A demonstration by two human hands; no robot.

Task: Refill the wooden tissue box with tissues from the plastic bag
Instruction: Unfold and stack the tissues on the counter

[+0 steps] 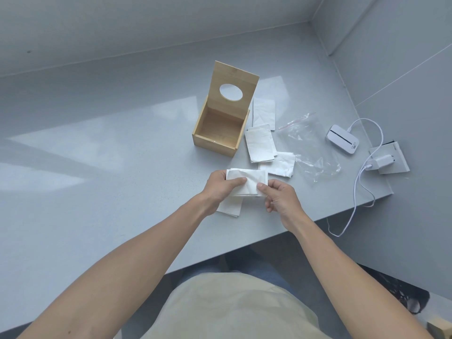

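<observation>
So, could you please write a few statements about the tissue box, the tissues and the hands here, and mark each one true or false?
1. The wooden tissue box has its lid raised. True.
2. The box is packed with tissues. False: it looks empty inside.
3. Both the left hand and the right hand hold a folded tissue. True.
4. The plastic bag stands inside the box. False: it lies flat on the table, right of the box.
5. Loose tissues lie between box and bag. True.
</observation>
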